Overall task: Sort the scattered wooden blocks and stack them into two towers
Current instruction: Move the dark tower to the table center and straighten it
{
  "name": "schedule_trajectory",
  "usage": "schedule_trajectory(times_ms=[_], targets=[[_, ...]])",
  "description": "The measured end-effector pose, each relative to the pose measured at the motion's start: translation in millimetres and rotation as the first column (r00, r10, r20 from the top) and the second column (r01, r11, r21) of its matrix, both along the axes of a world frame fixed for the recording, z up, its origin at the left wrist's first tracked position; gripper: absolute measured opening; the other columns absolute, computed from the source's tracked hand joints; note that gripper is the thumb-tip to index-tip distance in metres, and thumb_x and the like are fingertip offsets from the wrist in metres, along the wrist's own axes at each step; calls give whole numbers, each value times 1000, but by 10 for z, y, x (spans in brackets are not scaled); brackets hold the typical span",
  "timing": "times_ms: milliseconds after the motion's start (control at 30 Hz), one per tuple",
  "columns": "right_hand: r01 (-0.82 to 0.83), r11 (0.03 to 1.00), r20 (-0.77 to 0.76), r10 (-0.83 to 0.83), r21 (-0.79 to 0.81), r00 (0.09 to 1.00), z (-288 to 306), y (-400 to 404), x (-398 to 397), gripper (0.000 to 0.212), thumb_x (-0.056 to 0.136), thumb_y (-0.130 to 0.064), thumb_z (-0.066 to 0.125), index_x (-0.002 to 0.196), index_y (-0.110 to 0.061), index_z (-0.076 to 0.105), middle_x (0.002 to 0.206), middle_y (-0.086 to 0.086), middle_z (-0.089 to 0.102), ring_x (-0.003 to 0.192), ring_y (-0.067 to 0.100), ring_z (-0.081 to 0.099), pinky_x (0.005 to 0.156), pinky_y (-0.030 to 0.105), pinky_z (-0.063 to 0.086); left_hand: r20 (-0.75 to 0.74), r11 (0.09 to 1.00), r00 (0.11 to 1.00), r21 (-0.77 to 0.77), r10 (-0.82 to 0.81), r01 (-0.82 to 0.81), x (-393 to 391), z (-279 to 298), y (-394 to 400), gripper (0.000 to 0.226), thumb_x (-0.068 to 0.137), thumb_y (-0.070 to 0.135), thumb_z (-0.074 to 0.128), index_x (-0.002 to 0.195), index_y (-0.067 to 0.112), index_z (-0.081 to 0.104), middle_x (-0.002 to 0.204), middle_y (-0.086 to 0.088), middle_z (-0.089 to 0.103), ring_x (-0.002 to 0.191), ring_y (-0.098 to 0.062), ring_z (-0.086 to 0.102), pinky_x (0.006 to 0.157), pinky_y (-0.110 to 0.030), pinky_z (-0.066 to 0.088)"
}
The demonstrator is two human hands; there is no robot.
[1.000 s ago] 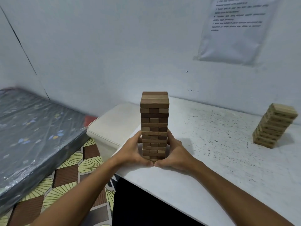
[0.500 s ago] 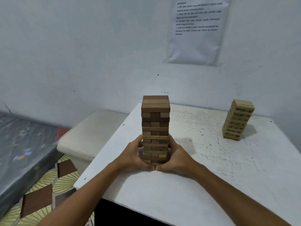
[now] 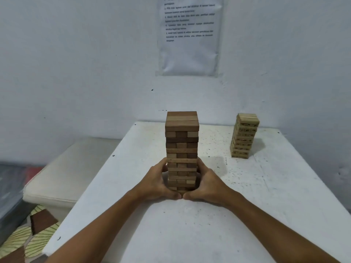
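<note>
Dark block tower stands upright near the front-middle of the white table. Left hand and right hand wrap its lower part from both sides, fingers curled round it, thumb tips meeting in front at the base. Pale tower stands well apart, back right, w/ a printed sheet on the wall behind.

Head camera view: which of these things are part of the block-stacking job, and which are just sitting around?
Part of the job:
- dark wooden block tower, gripped near its base by the left hand and right hand
- pale wooden block tower
- white table

Just lying about:
- printed sheet on the wall
- cream cushioned seat
- patterned floor
</note>
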State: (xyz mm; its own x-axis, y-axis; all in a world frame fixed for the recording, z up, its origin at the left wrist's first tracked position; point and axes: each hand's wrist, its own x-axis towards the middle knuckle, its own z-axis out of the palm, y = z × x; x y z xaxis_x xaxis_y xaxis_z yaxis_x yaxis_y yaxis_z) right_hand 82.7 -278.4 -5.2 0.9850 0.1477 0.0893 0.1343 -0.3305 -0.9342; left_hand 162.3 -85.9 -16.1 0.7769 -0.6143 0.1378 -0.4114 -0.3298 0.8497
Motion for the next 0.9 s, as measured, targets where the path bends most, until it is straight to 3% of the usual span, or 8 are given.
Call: schedule_trajectory(times_ms=[200, 367, 567, 900], targets=[[61, 998, -3, -61, -9, 998, -28, -186, -1, 106, 61, -1, 87, 146, -29, 28, 113, -4, 67, 105, 8, 66, 83, 26, 57, -24, 999, 998, -4, -54, 54, 63, 6, -217, 88, 50, 21, 94, 126, 24, 50, 117, 8, 65, 114, -19, 60, 92, -39, 56], [98, 995, -9, -99, -30, 995, -43, -302, 17, 109, 61, -4, 88, 147, -29, 27, 114, -6, 67, 106, 7, 65, 85, 27, 56, -25, 997, 997, -1, -79, 79, 118, 10, -351, 86, 51, 15, 94, 124, 26, 50, 114, 13, 65, 112, -14, 60, 90, -28, 55], [129, 990, -11, -130, -56, 991, -60, -408, 48, 110, 59, -6, 89, 147, -30, 27, 114, -7, 67, 105, 7, 65, 88, 29, 57, -24, 995, 994, 6, -102, 102, 170, 13, -462, 87, 50, 17, 94, 123, 27, 50, 112, 13, 66, 110, -12, 61, 90, -31, 56], [136, 986, -12, -138, -97, 990, -71, -457, 61, 109, 60, -11, 90, 145, -35, 28, 115, -8, 65, 103, 0, 64, 83, 18, 54, -16, 993, 993, 18, -120, 120, 172, -7, -503, 85, 53, 11, 94, 122, 31, 49, 109, 23, 64, 108, -3, 59, 83, -19, 53]])
